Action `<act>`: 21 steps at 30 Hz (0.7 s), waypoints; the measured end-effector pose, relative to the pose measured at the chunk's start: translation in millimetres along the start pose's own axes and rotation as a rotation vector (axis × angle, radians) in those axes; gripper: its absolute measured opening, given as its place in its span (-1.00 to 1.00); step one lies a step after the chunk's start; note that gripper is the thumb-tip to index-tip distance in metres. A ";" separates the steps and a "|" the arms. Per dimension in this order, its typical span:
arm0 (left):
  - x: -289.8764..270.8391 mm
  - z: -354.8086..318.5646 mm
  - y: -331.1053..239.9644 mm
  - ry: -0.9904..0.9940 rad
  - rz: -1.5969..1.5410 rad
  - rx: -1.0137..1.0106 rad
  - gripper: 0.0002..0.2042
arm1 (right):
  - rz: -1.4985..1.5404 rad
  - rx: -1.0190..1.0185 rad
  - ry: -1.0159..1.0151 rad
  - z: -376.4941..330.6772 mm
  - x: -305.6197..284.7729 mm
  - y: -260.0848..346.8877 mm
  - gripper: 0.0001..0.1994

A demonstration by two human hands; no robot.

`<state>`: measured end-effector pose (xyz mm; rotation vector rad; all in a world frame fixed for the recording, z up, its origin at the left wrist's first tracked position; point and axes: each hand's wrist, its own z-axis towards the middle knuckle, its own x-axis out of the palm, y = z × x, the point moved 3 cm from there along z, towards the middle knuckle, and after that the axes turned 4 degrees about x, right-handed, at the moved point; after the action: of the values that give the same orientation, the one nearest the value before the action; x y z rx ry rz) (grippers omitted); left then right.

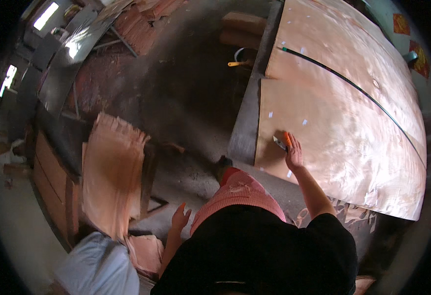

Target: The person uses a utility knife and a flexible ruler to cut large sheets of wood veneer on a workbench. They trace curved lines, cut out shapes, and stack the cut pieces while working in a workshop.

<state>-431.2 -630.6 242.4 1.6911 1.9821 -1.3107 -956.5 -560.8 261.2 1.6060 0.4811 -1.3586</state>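
Note:
My right hand (294,153) reaches over a large sheet of thin wood veneer (318,98) at its left edge. Under its thumb side sits a small flat, pale, blade-like piece (280,143); its exact kind is unclear. Bright orange covers the thumb area of that hand. Low on the left hangs my left hand (180,216), empty, fingers apart, with an orange tip on one finger. Nearby stands a stack of veneer sheets (112,172). Several small white tape pieces (305,122) dot the large sheet, and a long dark strip (345,78) with a green end lies across it.
A grey table edge (245,132) runs along the large sheet's left side. Wooden boards (53,182) stand left of the stack. A pan-like container (245,55) with a yellow-handled tool (236,64) is at the back. Veneer scraps (355,214) lie below the sheet's near edge.

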 end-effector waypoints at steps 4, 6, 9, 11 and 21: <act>-45.7 65.6 1.4 0.220 0.144 0.092 -0.56 | -0.007 0.073 -0.016 10.8 10.6 18.6 -0.46; -74.3 112.0 -16.2 0.248 0.207 0.071 -0.59 | -0.023 0.117 -0.010 15.1 9.8 22.4 -0.41; -108.0 184.2 -47.1 0.317 0.082 0.098 -0.62 | -0.005 0.174 0.016 18.9 2.0 22.9 -0.42; -122.8 247.2 -93.6 0.325 0.199 0.326 -0.66 | -0.011 0.228 -0.041 21.1 2.2 19.4 -0.48; -79.2 470.6 -552.1 0.139 -0.069 1.272 -0.62 | 0.005 0.765 -0.231 60.1 16.4 62.3 -0.49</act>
<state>-1062.4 -994.4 285.7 2.1252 1.1993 -2.8763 -935.3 -645.2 275.0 1.9927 -0.2231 -1.8237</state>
